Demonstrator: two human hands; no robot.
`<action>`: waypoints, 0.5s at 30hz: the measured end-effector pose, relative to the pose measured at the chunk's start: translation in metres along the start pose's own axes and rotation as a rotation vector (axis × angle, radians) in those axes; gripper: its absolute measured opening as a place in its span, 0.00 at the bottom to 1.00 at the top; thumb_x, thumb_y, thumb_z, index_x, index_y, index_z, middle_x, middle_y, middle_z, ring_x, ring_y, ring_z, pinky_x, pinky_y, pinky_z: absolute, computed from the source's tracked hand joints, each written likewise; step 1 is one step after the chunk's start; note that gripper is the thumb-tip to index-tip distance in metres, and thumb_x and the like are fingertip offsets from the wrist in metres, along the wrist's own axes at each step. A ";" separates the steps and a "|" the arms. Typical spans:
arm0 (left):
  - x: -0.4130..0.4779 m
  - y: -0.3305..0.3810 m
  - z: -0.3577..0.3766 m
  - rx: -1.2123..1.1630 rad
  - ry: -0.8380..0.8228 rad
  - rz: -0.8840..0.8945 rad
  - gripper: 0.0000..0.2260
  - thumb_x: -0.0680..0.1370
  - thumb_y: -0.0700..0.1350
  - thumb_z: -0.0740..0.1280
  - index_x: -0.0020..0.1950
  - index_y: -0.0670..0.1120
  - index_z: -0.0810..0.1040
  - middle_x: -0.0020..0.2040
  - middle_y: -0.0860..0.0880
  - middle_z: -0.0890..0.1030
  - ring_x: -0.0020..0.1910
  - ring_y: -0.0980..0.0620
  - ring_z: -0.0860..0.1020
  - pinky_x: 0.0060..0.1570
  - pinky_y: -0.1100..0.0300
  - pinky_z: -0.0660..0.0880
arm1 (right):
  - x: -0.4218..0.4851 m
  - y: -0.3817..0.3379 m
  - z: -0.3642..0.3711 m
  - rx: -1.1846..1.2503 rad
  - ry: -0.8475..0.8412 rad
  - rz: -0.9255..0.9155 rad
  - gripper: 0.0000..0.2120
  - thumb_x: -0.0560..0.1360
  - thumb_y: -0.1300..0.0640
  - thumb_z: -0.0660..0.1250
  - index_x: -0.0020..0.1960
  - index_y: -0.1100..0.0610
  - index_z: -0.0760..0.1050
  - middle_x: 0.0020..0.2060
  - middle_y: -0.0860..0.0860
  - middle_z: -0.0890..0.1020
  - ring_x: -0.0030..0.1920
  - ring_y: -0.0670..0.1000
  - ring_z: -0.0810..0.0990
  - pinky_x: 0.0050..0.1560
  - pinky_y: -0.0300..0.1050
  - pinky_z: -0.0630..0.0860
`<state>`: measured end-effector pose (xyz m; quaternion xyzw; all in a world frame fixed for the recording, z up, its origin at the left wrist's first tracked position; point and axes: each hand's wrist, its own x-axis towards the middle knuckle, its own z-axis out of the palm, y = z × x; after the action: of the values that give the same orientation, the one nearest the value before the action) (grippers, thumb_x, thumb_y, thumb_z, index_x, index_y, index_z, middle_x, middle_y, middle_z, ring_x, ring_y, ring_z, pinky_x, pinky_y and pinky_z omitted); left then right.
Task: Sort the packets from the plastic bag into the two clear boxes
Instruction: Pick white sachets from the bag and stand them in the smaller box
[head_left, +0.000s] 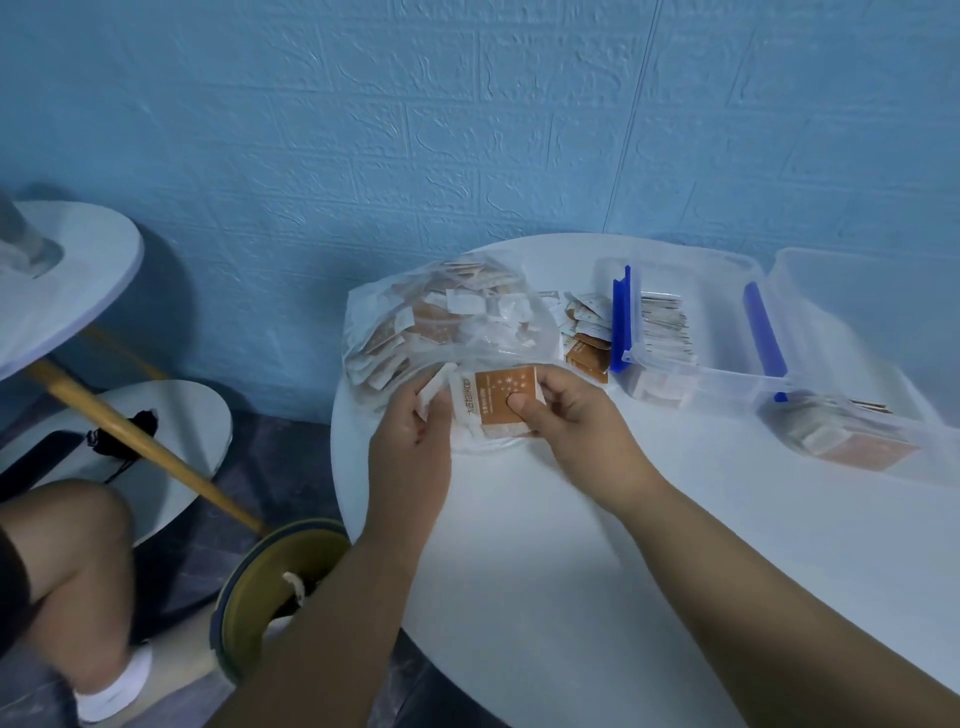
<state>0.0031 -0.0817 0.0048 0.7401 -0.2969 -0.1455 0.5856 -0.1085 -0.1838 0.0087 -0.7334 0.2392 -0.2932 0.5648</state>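
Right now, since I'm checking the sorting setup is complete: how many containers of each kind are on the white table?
plastic bag: 1
clear boxes: 2
Total: 3

On the round white table (571, 561), the clear plastic bag of packets (431, 322) lies at the back left. Right of it sits a heap of loose paper packets (584, 332), then the clear plastic box with blue clips (696, 317), then, nearer, the second clear plastic box (857, 436). Just before the bag, the left hand (410, 441) holds a white paper packet (434, 392), the right hand (566, 415) a brown square packet (501, 389).
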 end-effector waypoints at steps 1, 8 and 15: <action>-0.004 -0.001 0.003 -0.098 -0.011 -0.042 0.07 0.80 0.49 0.59 0.53 0.56 0.76 0.49 0.57 0.80 0.49 0.56 0.79 0.49 0.64 0.76 | -0.001 -0.003 0.002 0.088 0.017 0.037 0.11 0.77 0.63 0.63 0.50 0.48 0.77 0.47 0.48 0.83 0.48 0.46 0.82 0.54 0.42 0.77; -0.012 -0.002 -0.006 -0.064 -0.053 -0.019 0.11 0.72 0.51 0.71 0.52 0.59 0.74 0.46 0.59 0.81 0.47 0.59 0.80 0.48 0.58 0.77 | -0.001 -0.010 0.018 0.125 0.036 0.133 0.13 0.72 0.64 0.69 0.53 0.52 0.74 0.40 0.51 0.82 0.40 0.45 0.80 0.42 0.33 0.75; 0.020 -0.008 -0.022 0.067 0.294 0.013 0.14 0.76 0.45 0.67 0.60 0.44 0.72 0.55 0.48 0.79 0.49 0.53 0.76 0.35 0.80 0.68 | 0.035 0.007 0.019 -0.698 -0.103 -0.131 0.13 0.75 0.57 0.67 0.59 0.54 0.77 0.54 0.50 0.80 0.53 0.52 0.75 0.54 0.42 0.72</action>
<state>0.0332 -0.0758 0.0063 0.7705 -0.2175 -0.0216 0.5989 -0.0701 -0.1964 0.0038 -0.9096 0.2489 -0.1921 0.2717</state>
